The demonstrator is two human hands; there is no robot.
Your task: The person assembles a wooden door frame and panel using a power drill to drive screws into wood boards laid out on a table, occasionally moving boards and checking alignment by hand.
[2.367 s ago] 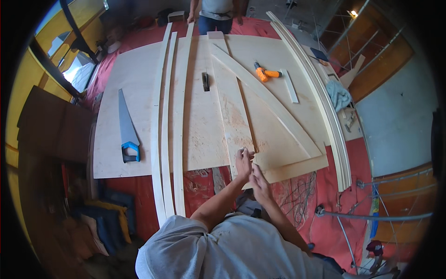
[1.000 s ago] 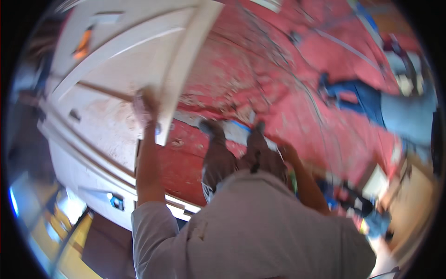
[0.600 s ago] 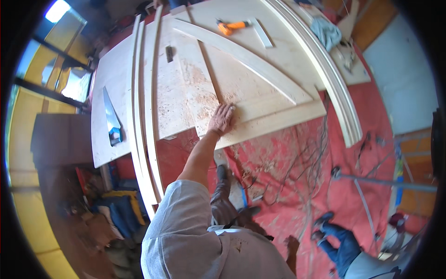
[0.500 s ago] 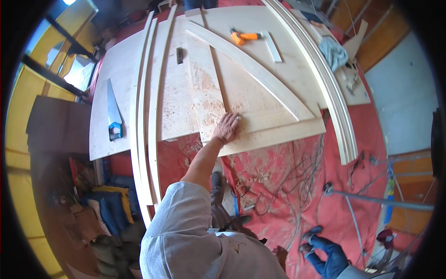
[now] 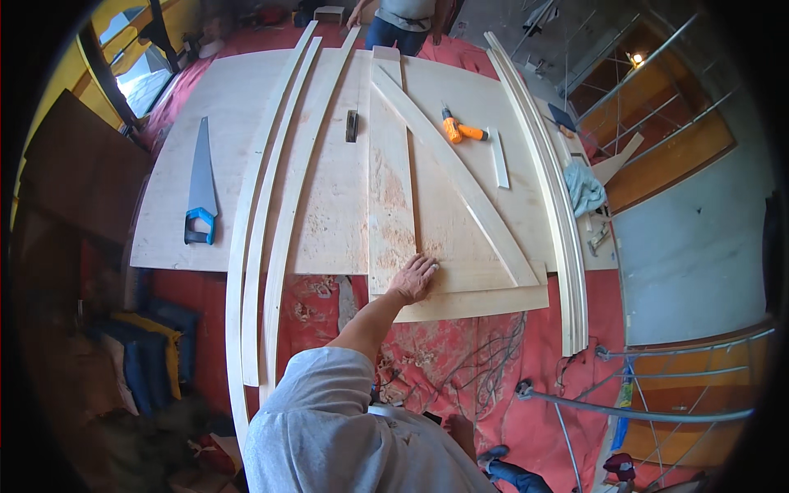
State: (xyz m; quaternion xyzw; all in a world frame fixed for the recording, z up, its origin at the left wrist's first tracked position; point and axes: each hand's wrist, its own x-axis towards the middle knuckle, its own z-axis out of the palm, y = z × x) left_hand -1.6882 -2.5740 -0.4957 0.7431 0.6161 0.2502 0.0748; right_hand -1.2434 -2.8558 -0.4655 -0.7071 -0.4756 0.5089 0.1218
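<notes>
My left hand (image 5: 413, 279) lies palm down on the near end of a pale wooden panel, its fingers stretched over the wood. A small white spot shows by its thumb side, too small to make out. The panel is made up of a long upright board (image 5: 389, 177), a diagonal board (image 5: 468, 177) and a cross board (image 5: 477, 304) along the near edge. Wood shavings are scattered around the upright board. Low beside my body, partly covered by my grey shirt, is my right hand (image 5: 460, 429); its fingers are not clear.
Long strips (image 5: 279, 222) run along the left, past the table's near edge. A handsaw (image 5: 201, 185), a dark block (image 5: 352, 126) and an orange drill (image 5: 460, 127) lie on the table. Stacked mouldings (image 5: 542, 164) border the right. Another person (image 5: 400, 20) stands beyond. Cables (image 5: 489, 353) cover red sheeting.
My view has shifted, bringing more of the far side and the person there into sight. My left hand stays at about the same place on the panel.
</notes>
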